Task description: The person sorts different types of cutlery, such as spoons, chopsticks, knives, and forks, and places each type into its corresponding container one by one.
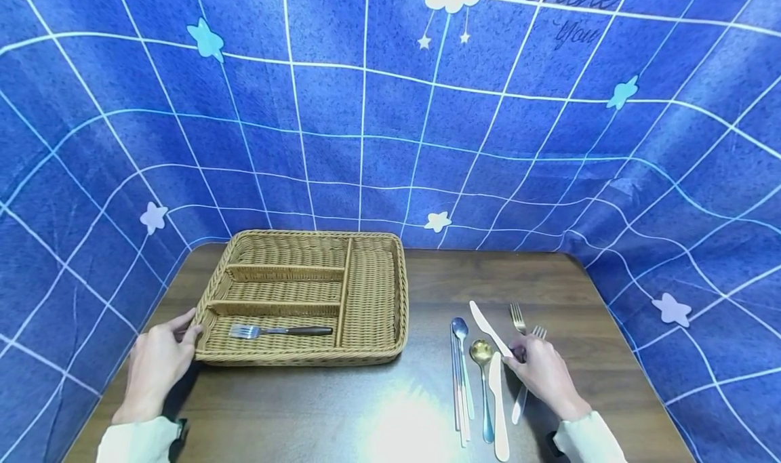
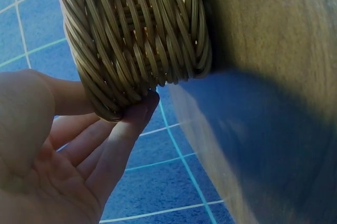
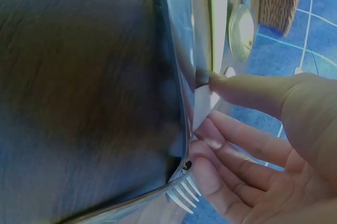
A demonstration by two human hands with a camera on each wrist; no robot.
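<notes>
My left hand (image 1: 160, 360) holds the near left corner of a wicker cutlery basket (image 1: 305, 360); in the left wrist view, thumb and fingers (image 2: 118, 145) pinch its rim. A fork (image 1: 295, 331) with a dark handle lies in the basket's front left compartment. On the right, my right hand (image 1: 543, 370) pinches a table knife (image 1: 485, 323) between thumb and fingers, its pale blade slanting up and left. Part of the knife is hidden by the hand. Two forks lie beside and partly under that hand, one fork (image 1: 517, 317) farther back.
Left of the right hand lie another knife (image 1: 498, 409), a gold-bowled spoon (image 1: 482, 354), a silvery spoon (image 1: 460, 329) and thin chopsticks (image 1: 457, 388). Blue patterned cloth (image 1: 390, 144) stands behind and beside the wooden table (image 1: 293, 409). Light glares off the table front.
</notes>
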